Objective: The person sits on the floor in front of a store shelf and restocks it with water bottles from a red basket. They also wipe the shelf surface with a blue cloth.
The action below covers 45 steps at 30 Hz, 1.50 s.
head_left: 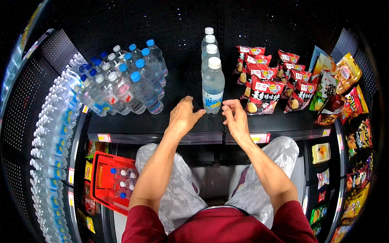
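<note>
A front-to-back row of several clear plastic bottles with white caps stands upright on the black shelf [188,126]. The front bottle [213,86] bears a blue and yellow label. To its left is my left hand [185,114], empty, with the thumb stretched towards the bottle's base. My right hand [235,115] is at the other side, its bent fingers beside the label. Whether those fingertips touch the bottle I cannot tell. Just right of that hand are rows of red snack bags [263,95], standing upright.
Clear bottles with blue and white caps [133,91] are grouped at the left. Mixed snack packets [329,86] fill the right end. A red basket [98,179] holding bottles is beside my left leg. Price labels line the shelf's front edge [170,138], and a long bottle row [54,145] curves down the left.
</note>
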Available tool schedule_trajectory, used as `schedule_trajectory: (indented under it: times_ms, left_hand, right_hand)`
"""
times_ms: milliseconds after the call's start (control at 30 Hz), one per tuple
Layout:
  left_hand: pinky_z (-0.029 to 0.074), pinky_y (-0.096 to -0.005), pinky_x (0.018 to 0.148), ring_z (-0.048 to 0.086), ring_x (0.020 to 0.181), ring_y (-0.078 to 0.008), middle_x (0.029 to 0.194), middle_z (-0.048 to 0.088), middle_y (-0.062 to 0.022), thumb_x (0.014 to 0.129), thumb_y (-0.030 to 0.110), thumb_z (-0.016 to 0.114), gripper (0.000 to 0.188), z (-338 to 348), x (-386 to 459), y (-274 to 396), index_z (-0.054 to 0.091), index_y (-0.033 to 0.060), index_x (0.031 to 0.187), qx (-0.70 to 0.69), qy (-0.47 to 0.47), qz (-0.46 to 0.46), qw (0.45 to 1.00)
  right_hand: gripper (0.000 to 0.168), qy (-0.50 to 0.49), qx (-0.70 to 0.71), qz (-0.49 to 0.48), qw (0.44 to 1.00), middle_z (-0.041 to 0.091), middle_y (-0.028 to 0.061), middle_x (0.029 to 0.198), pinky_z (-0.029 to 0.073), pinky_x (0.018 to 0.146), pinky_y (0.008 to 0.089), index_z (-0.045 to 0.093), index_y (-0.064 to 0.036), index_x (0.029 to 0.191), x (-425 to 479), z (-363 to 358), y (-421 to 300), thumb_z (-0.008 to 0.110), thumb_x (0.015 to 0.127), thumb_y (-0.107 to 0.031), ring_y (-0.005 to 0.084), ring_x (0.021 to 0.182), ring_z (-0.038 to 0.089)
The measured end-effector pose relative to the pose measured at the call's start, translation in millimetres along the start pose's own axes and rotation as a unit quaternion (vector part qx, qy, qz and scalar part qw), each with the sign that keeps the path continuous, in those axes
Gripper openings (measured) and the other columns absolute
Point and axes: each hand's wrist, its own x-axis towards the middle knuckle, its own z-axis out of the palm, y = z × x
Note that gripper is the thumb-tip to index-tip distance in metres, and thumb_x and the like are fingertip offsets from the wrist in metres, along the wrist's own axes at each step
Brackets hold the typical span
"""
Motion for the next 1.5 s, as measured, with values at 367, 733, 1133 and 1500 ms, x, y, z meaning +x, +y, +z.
schedule_trajectory:
  times_ms: [367, 733, 1133, 1500]
  left_hand:
    - [0.032, -0.0268, 0.052, 0.039, 0.060, -0.0035, 0.061, 0.043, 0.0059, 0.107, 0.029, 0.060, 0.047, -96, -103, -94, 0.051, 0.0061, 0.067, -0.269, 0.308, -0.051, 0.911]
    - [0.038, -0.0235, 0.052, 0.049, 0.059, -0.0054, 0.070, 0.053, 0.0053, 0.105, 0.029, 0.062, 0.024, -69, -345, -332, 0.062, 0.0088, 0.092, -0.158, 0.345, -0.252, 0.890]
    - [0.053, -0.0520, 0.083, 0.068, 0.103, -0.0441, 0.113, 0.067, -0.0298, 0.097, 0.029, 0.069, 0.041, 5, -374, -322, 0.058, 0.0019, 0.126, -0.029, 0.132, -0.266, 0.955]
    - [0.054, -0.0504, 0.079, 0.070, 0.091, -0.0429, 0.095, 0.072, -0.0223, 0.095, 0.025, 0.072, 0.030, 16, -361, -303, 0.062, 0.0030, 0.113, 0.046, 0.140, -0.289, 0.946]
  right_hand:
    - [0.042, -0.143, -0.024, -0.077, 0.986, 0.048, -0.0036, 0.064, 0.034, 0.055, 0.0275, 0.056, -0.003, 0.072, -27, 10, -10, 0.059, 0.107, -0.027, 0.0051, 0.063, 0.042]
    - [0.026, -0.349, 0.382, 0.062, 0.853, 0.051, -0.0003, 0.059, 0.029, 0.043, 0.0246, 0.065, 0.001, 0.080, -124, 12, -155, 0.069, 0.095, -0.020, 0.0062, 0.045, 0.041]
    - [0.023, -0.511, 0.610, -0.108, 0.595, 0.051, 0.0032, 0.061, 0.031, 0.036, 0.0264, 0.078, -0.004, 0.105, -165, 46, -209, 0.062, 0.102, -0.021, 0.0119, 0.041, 0.042]
    - [0.024, -0.486, 0.663, -0.160, 0.546, 0.050, 0.0036, 0.060, 0.028, 0.036, 0.0280, 0.080, -0.004, 0.107, -171, 48, -207, 0.060, 0.104, -0.016, 0.0104, 0.041, 0.040]
